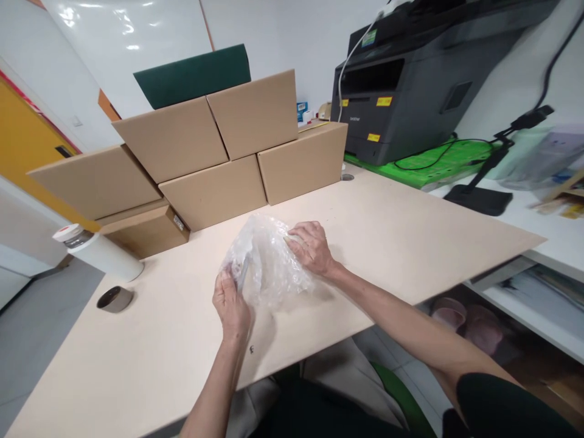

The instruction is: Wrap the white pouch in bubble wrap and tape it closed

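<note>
A crumpled sheet of clear bubble wrap is stretched between my hands, just over the pale tabletop. My left hand pinches its left edge, where a fold stands up and something reddish shows through the plastic, too unclear to name. The upper right part of the wrap is in the closed fingers of my right hand. Whether anything lies inside the wrap I cannot tell. A small dark bit rests on the table close to my left wrist.
Several cardboard boxes are stacked along the back, topped by a dark green box. To the left are a white bottle and a brown roll or cup. A printer and a black stand are at the right.
</note>
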`<state>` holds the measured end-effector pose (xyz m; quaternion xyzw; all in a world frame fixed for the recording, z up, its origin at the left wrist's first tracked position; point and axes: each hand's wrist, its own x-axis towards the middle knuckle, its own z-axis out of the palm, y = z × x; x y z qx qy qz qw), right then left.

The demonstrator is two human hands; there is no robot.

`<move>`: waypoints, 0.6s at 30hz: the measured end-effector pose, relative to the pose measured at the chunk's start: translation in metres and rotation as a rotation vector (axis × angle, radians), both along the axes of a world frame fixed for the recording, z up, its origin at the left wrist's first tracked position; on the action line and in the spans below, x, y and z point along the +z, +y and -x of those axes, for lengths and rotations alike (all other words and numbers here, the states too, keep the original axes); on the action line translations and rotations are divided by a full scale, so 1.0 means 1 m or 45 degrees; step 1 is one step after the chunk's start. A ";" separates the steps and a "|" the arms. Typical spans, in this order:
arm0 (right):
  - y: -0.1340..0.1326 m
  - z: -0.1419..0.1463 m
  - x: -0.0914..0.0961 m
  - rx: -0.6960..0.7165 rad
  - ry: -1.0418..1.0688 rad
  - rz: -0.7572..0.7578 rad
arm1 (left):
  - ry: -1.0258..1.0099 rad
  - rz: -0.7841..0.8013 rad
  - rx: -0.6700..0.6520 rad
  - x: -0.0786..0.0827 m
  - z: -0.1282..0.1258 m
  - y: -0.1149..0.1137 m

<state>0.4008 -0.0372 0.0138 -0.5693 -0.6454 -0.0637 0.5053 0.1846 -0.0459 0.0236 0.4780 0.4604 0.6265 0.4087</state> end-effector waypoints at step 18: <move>-0.004 -0.021 0.010 0.620 0.758 0.537 | -0.075 0.252 0.199 -0.028 0.035 -0.019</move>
